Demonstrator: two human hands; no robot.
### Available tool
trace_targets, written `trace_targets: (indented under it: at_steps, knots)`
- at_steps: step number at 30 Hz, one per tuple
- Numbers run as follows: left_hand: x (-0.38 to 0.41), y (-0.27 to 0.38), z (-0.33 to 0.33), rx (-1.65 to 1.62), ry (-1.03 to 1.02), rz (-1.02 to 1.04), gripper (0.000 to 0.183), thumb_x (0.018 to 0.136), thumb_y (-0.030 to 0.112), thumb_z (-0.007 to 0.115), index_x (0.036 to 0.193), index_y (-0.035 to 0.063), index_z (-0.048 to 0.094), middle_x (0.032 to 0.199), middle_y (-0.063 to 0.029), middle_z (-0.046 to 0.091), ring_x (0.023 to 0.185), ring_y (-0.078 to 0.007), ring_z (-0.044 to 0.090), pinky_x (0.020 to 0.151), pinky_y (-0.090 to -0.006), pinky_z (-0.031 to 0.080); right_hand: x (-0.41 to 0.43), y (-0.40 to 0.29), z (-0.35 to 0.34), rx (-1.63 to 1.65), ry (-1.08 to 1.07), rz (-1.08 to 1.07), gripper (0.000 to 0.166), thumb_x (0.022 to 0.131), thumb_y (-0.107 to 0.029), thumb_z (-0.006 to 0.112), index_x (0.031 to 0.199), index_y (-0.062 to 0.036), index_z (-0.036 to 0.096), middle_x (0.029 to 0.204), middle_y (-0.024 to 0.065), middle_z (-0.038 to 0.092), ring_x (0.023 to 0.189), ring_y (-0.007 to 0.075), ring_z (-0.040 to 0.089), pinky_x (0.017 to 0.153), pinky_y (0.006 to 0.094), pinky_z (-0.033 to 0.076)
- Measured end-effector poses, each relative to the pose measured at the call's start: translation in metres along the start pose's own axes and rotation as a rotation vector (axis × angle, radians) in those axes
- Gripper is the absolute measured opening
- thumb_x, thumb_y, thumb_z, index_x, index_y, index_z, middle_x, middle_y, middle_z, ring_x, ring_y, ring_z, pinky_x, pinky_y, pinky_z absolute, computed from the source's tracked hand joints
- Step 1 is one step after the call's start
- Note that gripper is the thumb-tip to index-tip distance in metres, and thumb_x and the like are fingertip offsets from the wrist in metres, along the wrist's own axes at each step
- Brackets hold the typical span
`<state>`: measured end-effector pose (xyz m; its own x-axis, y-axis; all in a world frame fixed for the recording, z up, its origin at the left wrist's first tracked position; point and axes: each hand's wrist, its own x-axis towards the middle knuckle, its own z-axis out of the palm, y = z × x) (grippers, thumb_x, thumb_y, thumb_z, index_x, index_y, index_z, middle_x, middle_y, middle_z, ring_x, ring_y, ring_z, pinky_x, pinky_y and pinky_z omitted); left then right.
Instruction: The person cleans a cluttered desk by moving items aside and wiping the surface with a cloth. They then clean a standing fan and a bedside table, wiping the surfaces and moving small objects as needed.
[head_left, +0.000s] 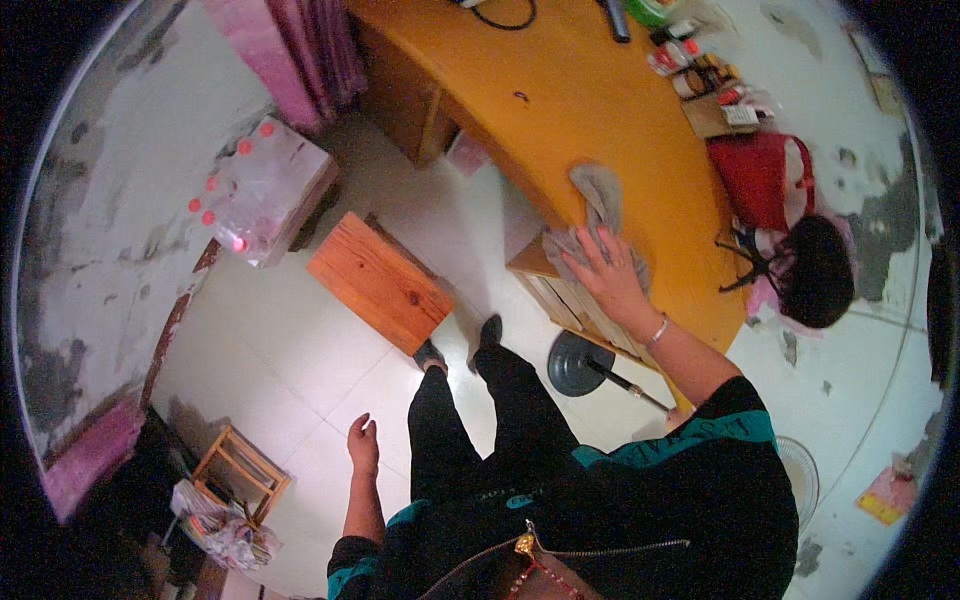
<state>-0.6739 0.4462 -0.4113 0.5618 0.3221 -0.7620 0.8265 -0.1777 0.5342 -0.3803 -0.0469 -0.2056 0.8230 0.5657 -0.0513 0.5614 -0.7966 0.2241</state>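
Observation:
My right hand lies spread over a crumpled grey cloth, pressing it against the yellow wooden desk top. Part of the cloth trails beyond my fingertips toward the far end of the desk, and the rest is hidden under my palm. A pale bracelet circles that wrist. My left hand hangs over the tiled floor at my side, with nothing in it and its fingers slightly bent. Near the cloth, a small dark item rests on the desk.
A wooden stool stands before my feet. Shrink-wrapped bottles with red caps sit by the wall. Along the desk's wall side are small bottles and boxes, a red bag and a black rounded object. A round black base stands beneath.

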Motion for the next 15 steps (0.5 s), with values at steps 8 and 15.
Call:
trace_targets:
  at_steps: [8, 15]
  knots:
    - [-0.024, -0.04, 0.004, -0.146, -0.041, -0.117, 0.033, 0.093, 0.016, 0.061, 0.124, 0.0041, 0.06, 0.098, -0.0041, 0.063, 0.078, -0.0112, 0.055, 0.069, -0.0271, 0.05, -0.201, -0.008, -0.001, -0.001, -0.164, 0.135, 0.044, 0.083, -0.009, 0.058, 0.124, -0.0245, 0.063, 0.151, 0.0092, 0.029, 0.132, 0.0358, 0.032, 0.108, 0.0526, 0.033]
    - [-0.082, -0.144, 0.037, -0.132, -0.082, -0.172, 0.031, 0.093, 0.018, 0.061, 0.121, 0.0034, 0.061, 0.101, -0.0082, 0.066, 0.082, -0.0146, 0.061, 0.065, -0.0286, 0.054, -0.27, -0.011, 0.014, -0.008, -0.064, 0.204, 0.047, 0.081, -0.009, 0.06, 0.125, -0.0271, 0.063, 0.148, 0.0093, 0.035, 0.13, 0.0362, 0.038, 0.107, 0.0495, 0.035]
